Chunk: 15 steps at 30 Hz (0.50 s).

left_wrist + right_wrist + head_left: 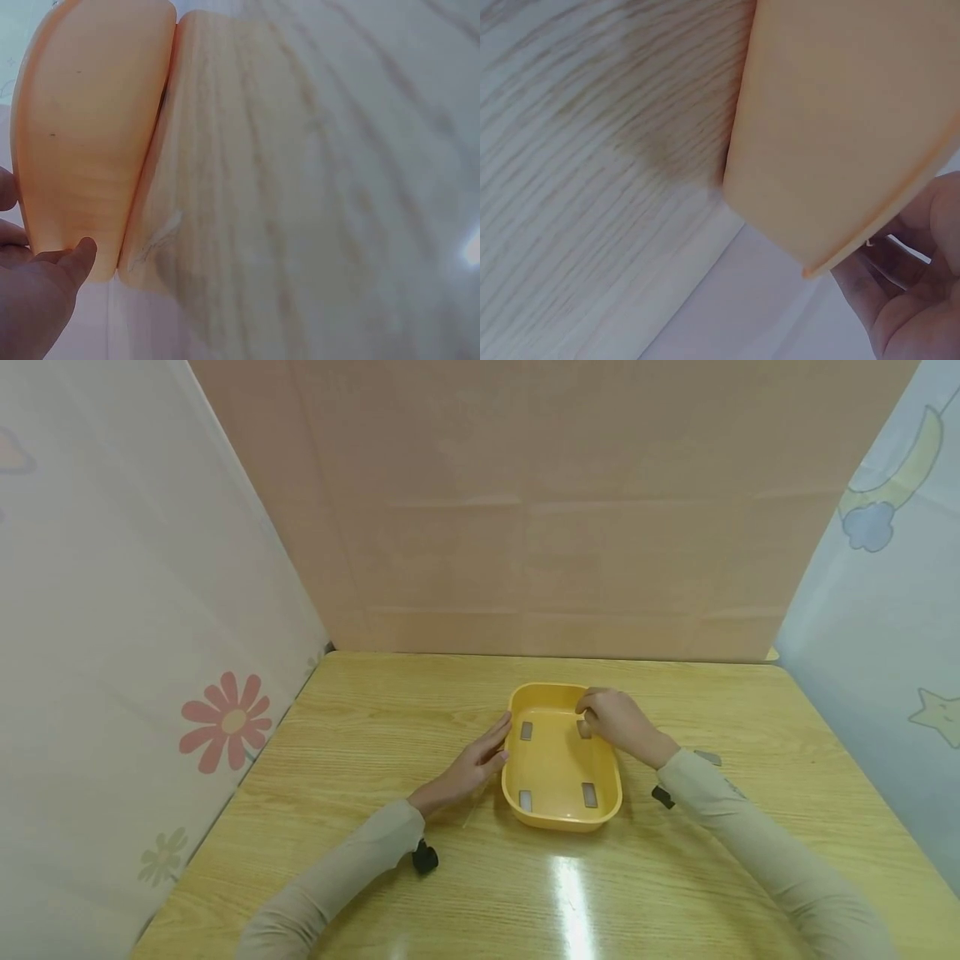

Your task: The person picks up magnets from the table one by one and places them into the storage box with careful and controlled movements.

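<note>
A yellow oblong plastic tub [558,821] stands upright on the table, with grey rectangular pieces near its inside corners. My left hand [477,762] rests against the tub's left side, fingers extended along the rim. In the left wrist view, its thumb [86,251] touches the outer wall. My right hand [621,722] reaches over the right rim, its fingers bent down at the far right grey piece [583,729]. I cannot tell whether these fingers pinch that piece. The near right grey piece [589,795] lies flat on the tub's floor.
Another flat grey piece [707,757] lies on the wooden table [375,718] beyond my right sleeve. A tan curtain [525,527] hangs behind the table, and printed white curtains [150,610] flank both sides. Black wrist cameras [424,857] hang below my cuffs.
</note>
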Tool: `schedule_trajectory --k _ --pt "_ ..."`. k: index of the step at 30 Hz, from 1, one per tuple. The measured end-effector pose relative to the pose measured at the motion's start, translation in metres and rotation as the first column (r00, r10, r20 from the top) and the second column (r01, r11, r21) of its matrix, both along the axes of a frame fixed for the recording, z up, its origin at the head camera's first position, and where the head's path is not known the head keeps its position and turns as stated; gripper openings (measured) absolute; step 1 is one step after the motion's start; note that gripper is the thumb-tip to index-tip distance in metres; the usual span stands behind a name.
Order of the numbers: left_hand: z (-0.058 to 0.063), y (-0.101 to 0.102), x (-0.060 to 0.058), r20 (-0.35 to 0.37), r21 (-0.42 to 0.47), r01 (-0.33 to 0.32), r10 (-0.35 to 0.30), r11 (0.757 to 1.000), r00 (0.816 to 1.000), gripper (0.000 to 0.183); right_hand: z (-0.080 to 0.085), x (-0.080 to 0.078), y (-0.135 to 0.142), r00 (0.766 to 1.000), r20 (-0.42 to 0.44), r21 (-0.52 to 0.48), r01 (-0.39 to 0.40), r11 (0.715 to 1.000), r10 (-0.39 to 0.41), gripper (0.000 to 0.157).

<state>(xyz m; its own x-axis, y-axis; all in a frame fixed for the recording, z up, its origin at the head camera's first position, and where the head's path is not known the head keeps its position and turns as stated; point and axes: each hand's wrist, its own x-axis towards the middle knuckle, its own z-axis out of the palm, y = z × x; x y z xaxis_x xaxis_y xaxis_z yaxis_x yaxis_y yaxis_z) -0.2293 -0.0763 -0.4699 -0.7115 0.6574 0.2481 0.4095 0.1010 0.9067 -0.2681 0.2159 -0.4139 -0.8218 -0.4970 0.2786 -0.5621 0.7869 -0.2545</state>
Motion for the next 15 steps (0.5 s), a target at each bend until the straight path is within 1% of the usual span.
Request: schedule_trajectory --k 12,15 --pt "-0.002 0.000 -0.002 0.001 -0.003 0.010 -0.010 1.000 1.000 0.055 0.005 0.000 0.010 1.000 -0.020 -0.033 0.009 0.999 -0.010 0.017" --pt "0.001 0.000 -0.001 0.000 -0.011 0.008 -0.008 1.000 1.000 0.055 0.008 0.000 0.011 1.000 -0.025 -0.040 0.005 0.999 -0.006 0.018"
